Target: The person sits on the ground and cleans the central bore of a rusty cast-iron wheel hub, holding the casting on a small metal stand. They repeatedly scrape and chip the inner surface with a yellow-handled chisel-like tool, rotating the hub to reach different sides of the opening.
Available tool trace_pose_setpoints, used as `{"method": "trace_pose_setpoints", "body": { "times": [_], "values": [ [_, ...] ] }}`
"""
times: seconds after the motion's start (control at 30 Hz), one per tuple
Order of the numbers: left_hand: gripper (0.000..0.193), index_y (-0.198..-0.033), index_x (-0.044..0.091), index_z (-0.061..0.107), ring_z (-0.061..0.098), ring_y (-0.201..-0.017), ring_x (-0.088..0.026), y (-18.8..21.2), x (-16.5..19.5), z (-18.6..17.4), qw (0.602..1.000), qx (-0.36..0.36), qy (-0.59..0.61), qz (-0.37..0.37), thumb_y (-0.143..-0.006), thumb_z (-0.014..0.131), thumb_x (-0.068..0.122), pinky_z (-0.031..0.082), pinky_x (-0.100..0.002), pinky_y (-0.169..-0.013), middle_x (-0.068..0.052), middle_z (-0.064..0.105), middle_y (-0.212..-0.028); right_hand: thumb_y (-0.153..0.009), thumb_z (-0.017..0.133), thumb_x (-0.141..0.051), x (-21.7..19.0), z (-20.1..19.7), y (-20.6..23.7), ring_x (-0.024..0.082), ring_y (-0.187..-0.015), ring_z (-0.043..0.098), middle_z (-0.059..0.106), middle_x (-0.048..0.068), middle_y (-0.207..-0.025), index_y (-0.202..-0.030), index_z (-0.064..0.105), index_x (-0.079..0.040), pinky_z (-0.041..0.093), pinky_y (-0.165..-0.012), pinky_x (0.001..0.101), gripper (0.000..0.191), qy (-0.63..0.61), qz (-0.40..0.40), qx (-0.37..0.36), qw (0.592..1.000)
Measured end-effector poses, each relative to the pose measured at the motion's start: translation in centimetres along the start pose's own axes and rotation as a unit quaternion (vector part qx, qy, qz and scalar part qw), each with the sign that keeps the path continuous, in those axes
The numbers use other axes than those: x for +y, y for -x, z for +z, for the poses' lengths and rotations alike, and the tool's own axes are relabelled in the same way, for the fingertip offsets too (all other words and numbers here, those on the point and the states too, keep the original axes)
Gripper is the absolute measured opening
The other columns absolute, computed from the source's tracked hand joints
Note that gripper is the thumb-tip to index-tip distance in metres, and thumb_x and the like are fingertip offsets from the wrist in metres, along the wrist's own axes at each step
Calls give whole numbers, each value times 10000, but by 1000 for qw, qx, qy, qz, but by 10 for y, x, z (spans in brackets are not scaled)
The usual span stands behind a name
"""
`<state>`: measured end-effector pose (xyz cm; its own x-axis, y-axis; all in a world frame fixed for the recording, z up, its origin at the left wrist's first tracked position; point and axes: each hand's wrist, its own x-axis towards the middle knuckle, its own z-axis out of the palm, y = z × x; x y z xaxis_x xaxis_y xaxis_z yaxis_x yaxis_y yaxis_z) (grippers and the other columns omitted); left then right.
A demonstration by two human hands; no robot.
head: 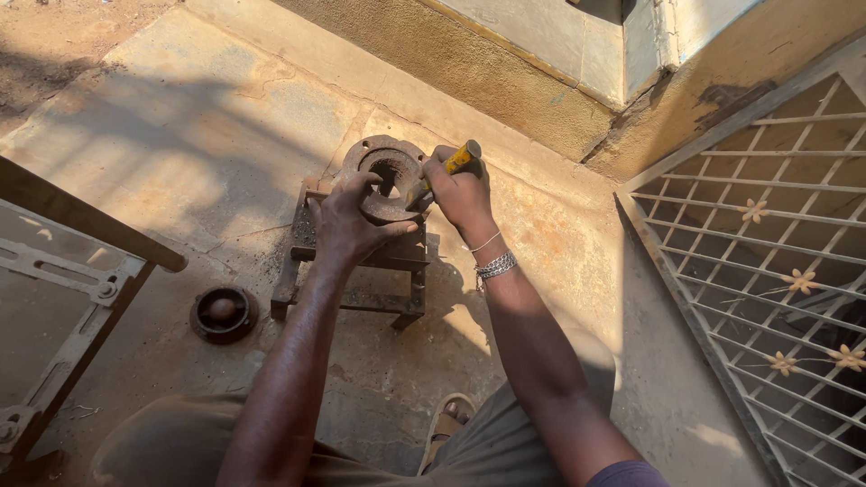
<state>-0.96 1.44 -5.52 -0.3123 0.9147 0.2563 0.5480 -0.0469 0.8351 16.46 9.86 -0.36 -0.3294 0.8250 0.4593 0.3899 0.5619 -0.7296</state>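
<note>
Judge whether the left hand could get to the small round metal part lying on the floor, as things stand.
Probably yes: the round part lies uncovered left of the stand, but the left hand is pressing on the rusty ring.

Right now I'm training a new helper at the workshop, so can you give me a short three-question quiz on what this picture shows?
1. True or false: the left hand rests on the rusty ring-shaped metal part.
2. What does the right hand hold? A) a yellow-handled tool B) a paint brush C) a cloth
3. What does the ring-shaped part sit on?

Key: 1. True. 2. A. 3. A small, low metal stand on the concrete floor, with a round dark metal piece lying to its left.
</note>
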Motion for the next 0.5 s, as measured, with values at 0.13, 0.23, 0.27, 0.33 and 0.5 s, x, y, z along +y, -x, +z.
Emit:
{"method": "trace_pose_setpoints", "body": {
  "times": [0.13,0.23,0.27,0.33,0.5],
  "values": [
    [869,-1157,179,660,687,-1106,-264,-3,-2,2,1000,6,-25,14,-458,1001,566,328,-676,-1029,-60,743,-1150,-1003,594,-341,4,-6,-2,128,-660,621,658,33,-722,-776,582,-27,488,-559,306,388,-88,12,27,996],
    [833,-1138,190,659,704,-1103,-249,-9,-4,6,1000,0,-18,16,-477,980,584,561,-496,-972,-63,738,-1162,-986,606,-332,4,-9,-1,134,-623,609,663,45,-692,-790,637,-31,472,-557,288,361,-11,33,-2,999],
    [832,-1150,194,657,708,-1095,-245,-10,-4,7,1000,-8,-23,5,-482,979,572,556,-494,-970,-60,741,-1169,-979,615,-325,5,-9,-1,137,-619,617,662,52,-670,-794,669,-35,474,-569,281,349,32,33,-14,999],
    [824,-1152,201,659,702,-1091,-250,-14,-6,5,999,-20,-45,-5,-487,990,559,424,-598,-1006,-54,746,-1168,-1001,599,-350,6,-8,0,121,-587,593,655,59,-711,-813,629,-27,438,-517,262,375,-135,20,72,988],
    [865,-1206,250,616,695,-1113,-243,-10,-6,2,997,-60,50,-28,-482,911,620,549,-620,-1053,-44,696,-1245,-1011,591,-365,12,-1,-2,108,-581,614,658,62,-724,-801,608,-50,482,-525,248,379,-102,68,-37,992]
  ]
}}
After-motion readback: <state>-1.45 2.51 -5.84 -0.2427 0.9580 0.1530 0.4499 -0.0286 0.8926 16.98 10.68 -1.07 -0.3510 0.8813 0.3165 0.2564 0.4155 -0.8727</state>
